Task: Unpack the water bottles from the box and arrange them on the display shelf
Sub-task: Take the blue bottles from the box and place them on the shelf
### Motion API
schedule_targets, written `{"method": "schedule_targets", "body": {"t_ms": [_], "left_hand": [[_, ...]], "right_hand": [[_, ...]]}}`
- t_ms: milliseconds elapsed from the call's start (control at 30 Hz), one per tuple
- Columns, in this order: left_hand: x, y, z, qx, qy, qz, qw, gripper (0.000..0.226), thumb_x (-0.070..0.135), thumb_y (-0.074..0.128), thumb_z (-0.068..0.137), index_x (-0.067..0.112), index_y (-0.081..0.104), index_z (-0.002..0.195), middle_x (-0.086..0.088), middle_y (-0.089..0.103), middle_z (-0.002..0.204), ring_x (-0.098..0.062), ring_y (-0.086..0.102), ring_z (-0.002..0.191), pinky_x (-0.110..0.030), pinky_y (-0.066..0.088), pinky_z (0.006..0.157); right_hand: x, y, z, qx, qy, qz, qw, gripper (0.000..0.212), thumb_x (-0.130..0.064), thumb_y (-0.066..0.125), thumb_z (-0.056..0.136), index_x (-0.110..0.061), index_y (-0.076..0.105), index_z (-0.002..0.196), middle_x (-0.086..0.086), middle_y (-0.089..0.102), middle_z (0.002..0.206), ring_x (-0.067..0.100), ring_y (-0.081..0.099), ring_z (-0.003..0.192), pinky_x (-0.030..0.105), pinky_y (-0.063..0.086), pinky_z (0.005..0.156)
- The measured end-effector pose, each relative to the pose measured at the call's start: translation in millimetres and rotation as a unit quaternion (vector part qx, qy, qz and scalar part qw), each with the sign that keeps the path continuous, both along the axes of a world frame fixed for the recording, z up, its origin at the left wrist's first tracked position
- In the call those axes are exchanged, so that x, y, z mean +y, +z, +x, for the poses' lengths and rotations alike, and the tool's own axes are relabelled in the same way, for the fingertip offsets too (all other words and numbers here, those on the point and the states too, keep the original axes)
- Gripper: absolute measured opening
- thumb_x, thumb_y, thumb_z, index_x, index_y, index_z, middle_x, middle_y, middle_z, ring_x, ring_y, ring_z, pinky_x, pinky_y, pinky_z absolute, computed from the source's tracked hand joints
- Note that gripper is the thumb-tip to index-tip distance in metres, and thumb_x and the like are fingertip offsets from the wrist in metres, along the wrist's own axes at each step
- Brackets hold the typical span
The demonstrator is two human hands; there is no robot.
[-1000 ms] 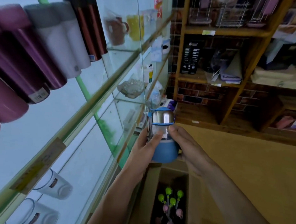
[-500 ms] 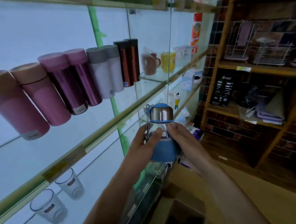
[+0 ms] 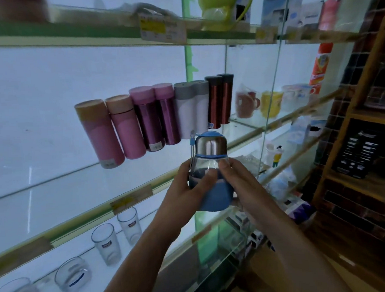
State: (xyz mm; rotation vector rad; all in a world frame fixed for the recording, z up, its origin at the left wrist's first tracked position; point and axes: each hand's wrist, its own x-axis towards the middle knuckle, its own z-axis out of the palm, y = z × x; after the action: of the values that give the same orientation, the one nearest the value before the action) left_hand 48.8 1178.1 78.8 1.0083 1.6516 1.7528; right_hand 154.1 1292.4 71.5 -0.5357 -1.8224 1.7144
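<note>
A small blue water bottle (image 3: 214, 189) with a steel cap and clear shoulder is held upright in front of the glass display shelf (image 3: 131, 194). My left hand (image 3: 185, 188) grips its left side, thumb across the front. My right hand (image 3: 240, 183) grips its right side, thumb on the clear part. The bottle hangs just in front of the shelf's edge, below a row of flasks (image 3: 154, 118) in pink, purple, white and brown standing on that shelf. The box is out of view.
Mugs (image 3: 248, 103) stand further right on the same shelf behind a glass divider (image 3: 271, 92). Clear glasses (image 3: 106, 244) fill the shelf below. A green jug (image 3: 222, 6) sits on the top shelf. A wooden rack (image 3: 364, 119) with goods stands at the right.
Both hands have lifted the bottle from over the box up to the level of the flask shelf. The view has tilted upward, and the box has dropped out of sight.
</note>
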Motion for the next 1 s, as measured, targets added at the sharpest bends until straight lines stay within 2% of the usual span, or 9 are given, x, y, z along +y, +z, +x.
{"method": "schedule_targets", "body": {"t_ms": [67,133,267,467,633,800,1000], "left_hand": [[-9.7,4.1,-5.7,0.009,0.022,0.006,1.000,0.036,0.037,0.065,0.096,0.031,0.057,0.130,0.008,0.071,0.119,-0.009,0.071,0.103,-0.032,0.061,0.085],[-20.2,9.8,-10.8,0.020,0.041,0.001,0.999,0.041,0.042,0.065,0.094,0.031,0.056,0.132,0.008,0.070,0.120,-0.012,0.070,0.106,-0.040,0.061,0.088],[-42.1,20.4,-23.0,0.038,0.092,0.001,0.995,0.042,0.045,0.065,0.093,0.034,0.055,0.132,0.009,0.070,0.121,-0.013,0.070,0.107,-0.046,0.061,0.090],[-83.3,33.7,-41.6,0.042,0.165,0.017,0.985,0.037,0.043,0.068,0.093,0.035,0.058,0.127,0.010,0.071,0.116,-0.012,0.072,0.103,-0.041,0.062,0.088],[-121.5,43.3,-58.2,0.065,0.214,0.004,0.975,0.063,0.061,0.064,0.077,0.038,0.052,0.134,0.009,0.067,0.125,-0.013,0.070,0.107,-0.040,0.061,0.090],[-166.5,47.2,-80.7,0.070,0.264,0.003,0.962,0.050,0.049,0.067,0.090,0.038,0.052,0.136,0.012,0.068,0.123,-0.008,0.071,0.103,-0.037,0.061,0.090],[-216.0,46.7,-104.8,0.080,0.294,0.000,0.952,0.054,0.054,0.068,0.089,0.039,0.051,0.138,0.012,0.068,0.125,-0.008,0.070,0.107,-0.040,0.061,0.091]], "right_hand": [[-4.5,5.0,-10.8,0.007,0.020,0.009,1.000,0.033,-0.052,0.052,0.098,-0.033,0.066,0.122,-0.006,0.076,0.114,0.012,0.073,0.104,0.040,0.063,0.086],[-9.7,10.6,-22.1,0.012,0.036,0.011,0.999,0.027,-0.048,0.052,0.102,-0.036,0.066,0.121,-0.008,0.076,0.114,0.012,0.073,0.105,0.041,0.062,0.087],[-25.8,22.4,-45.3,0.020,0.085,0.017,0.996,0.032,-0.049,0.051,0.101,-0.033,0.064,0.125,-0.007,0.075,0.117,0.013,0.072,0.108,0.044,0.062,0.090],[-57.1,38.3,-82.3,0.031,0.159,0.024,0.987,0.031,-0.048,0.049,0.103,-0.029,0.065,0.122,-0.007,0.075,0.118,0.013,0.072,0.110,0.047,0.060,0.095],[-90.8,45.9,-112.5,0.049,0.204,0.017,0.978,0.035,-0.051,0.052,0.098,-0.034,0.065,0.125,-0.009,0.074,0.121,0.013,0.071,0.113,0.053,0.056,0.101],[-132.1,51.3,-143.6,0.056,0.235,0.024,0.970,0.041,-0.056,0.055,0.090,-0.034,0.065,0.123,-0.008,0.074,0.120,0.013,0.072,0.111,0.055,0.058,0.097],[-177.5,52.8,-176.2,0.051,0.263,0.033,0.963,0.044,-0.058,0.053,0.088,-0.036,0.063,0.125,-0.012,0.073,0.119,0.011,0.072,0.109,0.052,0.061,0.092]]}}
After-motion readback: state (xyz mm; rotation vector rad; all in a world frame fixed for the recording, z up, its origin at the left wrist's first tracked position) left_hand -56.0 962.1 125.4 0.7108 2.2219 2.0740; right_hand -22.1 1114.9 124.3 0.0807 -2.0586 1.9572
